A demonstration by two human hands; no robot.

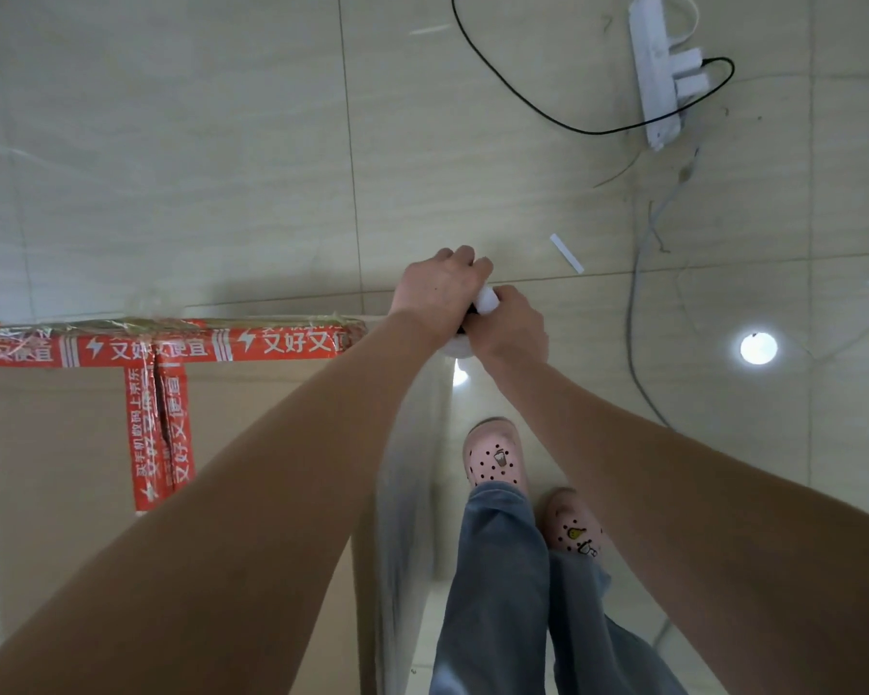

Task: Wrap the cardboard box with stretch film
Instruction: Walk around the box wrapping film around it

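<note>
Left hand (437,288) and right hand (510,326) were both curled round the roll (486,299), touching each other, the left gripping its upper part and the right clasping it just below. They held it just past the far right corner of the box (71,443). Film (412,469) ran from the roll along the box's right side. Red tape (171,343) crossed the box's top. Pink shoes (495,459) stood just right of the box; a power strip (658,77) lay well beyond that corner.
</note>
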